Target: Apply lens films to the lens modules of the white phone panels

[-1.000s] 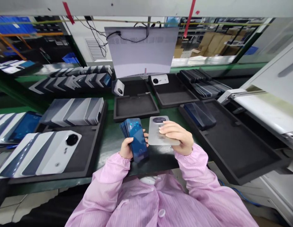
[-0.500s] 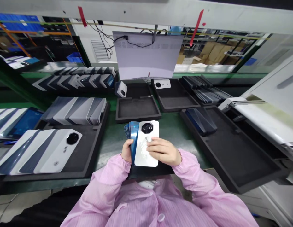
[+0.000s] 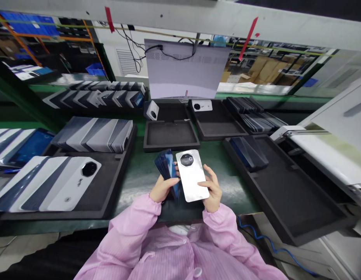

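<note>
My left hand [image 3: 164,187] is closed round a fanned stack of dark blue glossy sheets [image 3: 166,165], its thumb lying across the front. Just to the right, my right hand [image 3: 213,187] grips a white phone back panel [image 3: 192,179] by its right edge, thumb on the face. A black round camera patch sits at the panel's top. Panel and stack are held side by side, a little tilted, above the green table. To my left, overlapping white phone back panels [image 3: 71,190] lie in a dark tray [image 3: 112,186].
Two black foam trays [image 3: 171,147] [image 3: 221,136] stand ahead, below a monitor's back [image 3: 186,74]. A larger tray [image 3: 302,202] on the right holds clear-and-blue sheets [image 3: 248,151]. More panels stand in rows [image 3: 95,134] at the left. A white machine [image 3: 328,155] borders the right side.
The white panel has moved right, away from the blue stack, and tilted. My right hand has shifted from lying over its face to gripping its right edge. The blue stack has turned.
</note>
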Tool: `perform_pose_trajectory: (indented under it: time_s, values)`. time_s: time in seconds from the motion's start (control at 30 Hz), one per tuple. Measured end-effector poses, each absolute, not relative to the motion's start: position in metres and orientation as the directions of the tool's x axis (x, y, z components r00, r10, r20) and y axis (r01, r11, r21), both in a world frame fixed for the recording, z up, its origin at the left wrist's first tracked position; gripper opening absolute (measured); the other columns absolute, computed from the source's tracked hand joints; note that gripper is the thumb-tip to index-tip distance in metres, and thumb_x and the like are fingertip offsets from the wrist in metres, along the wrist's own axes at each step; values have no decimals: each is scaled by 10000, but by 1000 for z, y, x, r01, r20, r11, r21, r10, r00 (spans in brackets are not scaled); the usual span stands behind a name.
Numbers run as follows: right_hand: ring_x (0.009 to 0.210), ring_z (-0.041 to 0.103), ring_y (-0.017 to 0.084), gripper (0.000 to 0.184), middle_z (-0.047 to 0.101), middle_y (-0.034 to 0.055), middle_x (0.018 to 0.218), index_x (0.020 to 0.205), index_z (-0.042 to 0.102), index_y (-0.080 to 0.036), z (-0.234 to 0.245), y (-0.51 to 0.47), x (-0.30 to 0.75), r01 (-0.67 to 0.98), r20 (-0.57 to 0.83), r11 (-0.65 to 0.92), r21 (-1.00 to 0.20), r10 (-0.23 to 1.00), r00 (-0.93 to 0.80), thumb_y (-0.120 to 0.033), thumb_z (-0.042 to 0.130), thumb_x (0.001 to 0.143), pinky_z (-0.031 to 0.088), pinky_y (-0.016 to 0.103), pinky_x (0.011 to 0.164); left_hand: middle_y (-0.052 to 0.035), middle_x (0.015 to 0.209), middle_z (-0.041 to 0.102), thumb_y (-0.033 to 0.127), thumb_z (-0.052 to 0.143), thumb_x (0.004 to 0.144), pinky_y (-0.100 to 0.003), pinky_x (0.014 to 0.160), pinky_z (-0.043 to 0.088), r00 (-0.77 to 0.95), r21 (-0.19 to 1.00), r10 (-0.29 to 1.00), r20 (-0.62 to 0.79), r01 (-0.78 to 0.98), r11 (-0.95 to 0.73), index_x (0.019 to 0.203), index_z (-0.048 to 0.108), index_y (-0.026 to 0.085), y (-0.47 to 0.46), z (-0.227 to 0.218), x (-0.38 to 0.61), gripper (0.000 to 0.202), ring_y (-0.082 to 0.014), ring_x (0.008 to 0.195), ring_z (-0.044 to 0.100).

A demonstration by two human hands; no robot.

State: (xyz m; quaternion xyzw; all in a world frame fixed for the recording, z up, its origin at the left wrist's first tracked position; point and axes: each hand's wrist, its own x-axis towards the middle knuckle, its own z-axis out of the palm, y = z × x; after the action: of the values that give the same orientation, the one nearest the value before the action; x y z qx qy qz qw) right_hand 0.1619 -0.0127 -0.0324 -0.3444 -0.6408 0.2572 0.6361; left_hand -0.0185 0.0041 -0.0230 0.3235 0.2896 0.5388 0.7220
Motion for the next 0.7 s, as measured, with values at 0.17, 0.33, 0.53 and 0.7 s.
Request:
perform_pose_trajectory:
  time_s: [0.17, 0.33, 0.53, 0.7]
  values:
    - [1279, 515, 250, 398, 495, 32, 1417, 1193, 610, -331, -56, -17, 168, 182, 566, 609, -772, 789, -240, -194, 643, 822, 512, 415, 1015, -89, 1134, 609, 270, 825, 613, -453, 943, 433, 213, 906, 976, -35, -406, 121, 1175, 514, 190, 1, -20, -7, 647, -264, 1043, 586]
    - [1348, 434, 231, 310, 424, 33, 1470, 1130, 612, -315, -57, -11, 162, 138, 537, 694, -707, 653, -533, -165, 521, 874, 432, 436, 1089, -86, 1077, 605, 326, 789, 669, -440, 930, 444, 212, 910, 977, -18, -402, 104, 1144, 531, 180, -2, -21, -8, 559, -238, 992, 591]
    - [1336, 443, 257, 613, 333, 143, 1479, 1388, 234, -332, -29, 4, 156, -101, 494, 505, -857, 752, -436, -489, 541, 882, 423, 512, 1055, -149, 1314, 489, 254, 797, 638, -538, 1084, 294, -27, 954, 969, 244, -174, -245, 1253, 453, 189, -1, -22, -9, 708, -322, 1232, 471]
    - [1420, 275, 328, 1328, 191, 156, 1534, 1452, 18, -361, 0, 25, 151, -96, 520, 551, -829, 696, -494, -578, 867, 454, 262, 550, 1142, -208, 1449, 356, 264, 880, 503, -574, 1131, 198, 133, 927, 917, 375, -74, -368, 1423, 284, 193, 3, -28, -3, 1099, -386, 1356, 336]
